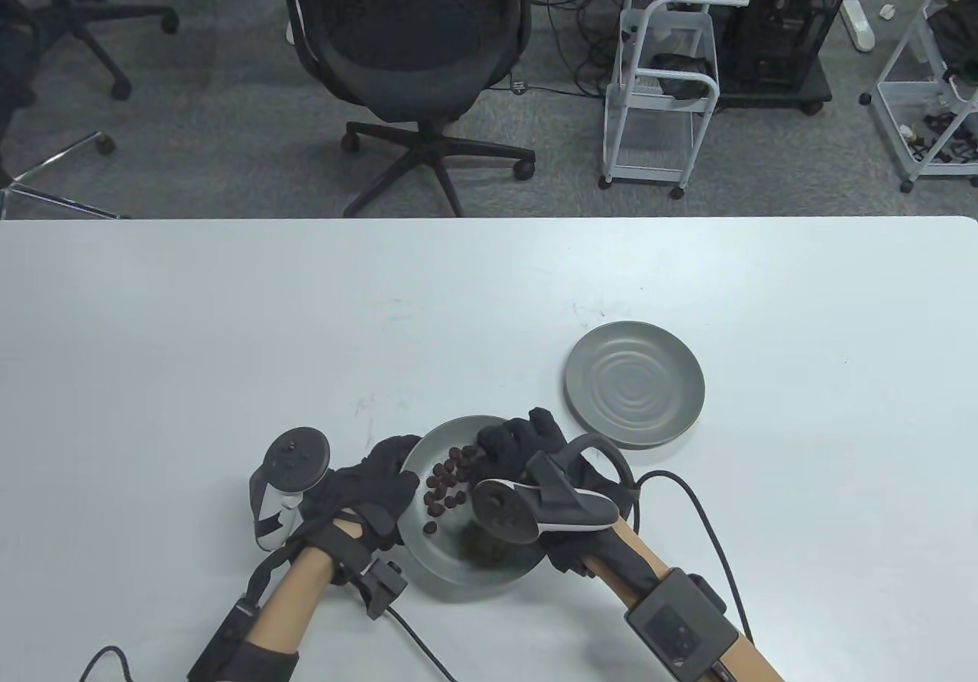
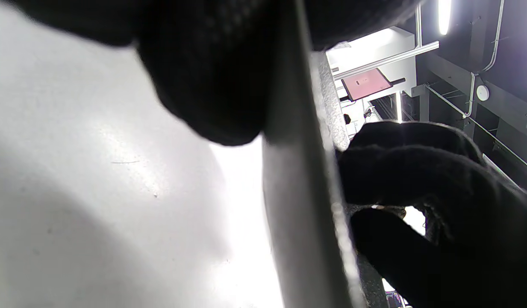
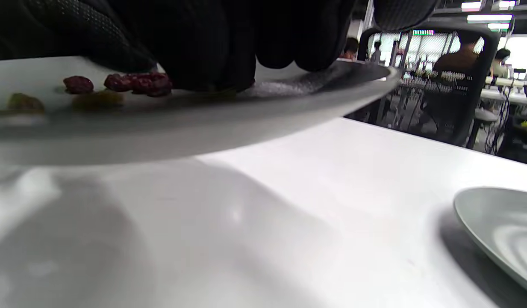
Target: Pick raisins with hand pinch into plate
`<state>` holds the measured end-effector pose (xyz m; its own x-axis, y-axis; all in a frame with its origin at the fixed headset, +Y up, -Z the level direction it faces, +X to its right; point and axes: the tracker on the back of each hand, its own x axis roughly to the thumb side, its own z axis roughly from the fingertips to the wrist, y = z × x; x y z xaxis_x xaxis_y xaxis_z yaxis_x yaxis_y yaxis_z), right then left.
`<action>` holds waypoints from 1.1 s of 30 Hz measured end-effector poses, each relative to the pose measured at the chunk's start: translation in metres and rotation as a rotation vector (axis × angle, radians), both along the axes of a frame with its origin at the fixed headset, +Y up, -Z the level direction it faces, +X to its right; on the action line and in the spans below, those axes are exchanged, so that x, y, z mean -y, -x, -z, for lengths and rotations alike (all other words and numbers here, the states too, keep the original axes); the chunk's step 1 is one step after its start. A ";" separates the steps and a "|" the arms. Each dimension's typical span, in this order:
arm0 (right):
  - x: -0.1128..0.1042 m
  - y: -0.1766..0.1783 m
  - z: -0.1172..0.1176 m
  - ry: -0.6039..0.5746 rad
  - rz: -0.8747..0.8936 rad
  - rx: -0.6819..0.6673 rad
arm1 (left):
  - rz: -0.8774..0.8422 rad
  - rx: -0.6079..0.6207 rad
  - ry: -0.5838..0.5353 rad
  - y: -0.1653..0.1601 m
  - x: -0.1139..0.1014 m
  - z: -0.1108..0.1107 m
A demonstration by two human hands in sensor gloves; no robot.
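Observation:
A grey plate (image 1: 458, 571) holds several dark raisins (image 1: 447, 487) near the table's front edge. My left hand (image 1: 386, 476) grips this plate's left rim; in the left wrist view its fingers (image 2: 212, 77) sit against the rim (image 2: 297, 192). My right hand (image 1: 493, 445) reaches into the plate from the right, fingers bunched down at the raisins' far end. In the right wrist view the fingertips (image 3: 212, 55) touch the plate (image 3: 203, 128) beside red raisins (image 3: 135, 82); whether they pinch one is hidden. A second grey plate (image 1: 634, 384) lies bare to the right, also in the right wrist view (image 3: 498, 222).
The white table (image 1: 229, 346) stretches to the left and back. Cables run from both wrists off the front edge (image 1: 710, 514). An office chair (image 1: 412, 48) and a white cart (image 1: 661, 94) stand beyond the far edge.

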<state>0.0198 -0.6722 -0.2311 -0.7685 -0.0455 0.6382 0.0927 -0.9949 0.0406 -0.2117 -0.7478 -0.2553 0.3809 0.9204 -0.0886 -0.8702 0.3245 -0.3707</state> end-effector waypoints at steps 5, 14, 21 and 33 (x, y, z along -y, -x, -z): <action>0.005 0.002 0.001 0.016 -0.026 -0.003 | 0.008 0.008 0.000 0.000 0.000 0.000; 0.011 0.007 -0.001 -0.056 0.002 -0.043 | 0.014 0.003 0.007 0.001 0.001 0.001; -0.012 -0.010 0.005 -0.131 0.191 -0.004 | 0.006 -0.013 0.003 0.005 0.001 0.002; 0.031 -0.126 0.081 -0.127 0.180 0.521 | 0.028 -0.026 0.005 0.007 0.001 0.002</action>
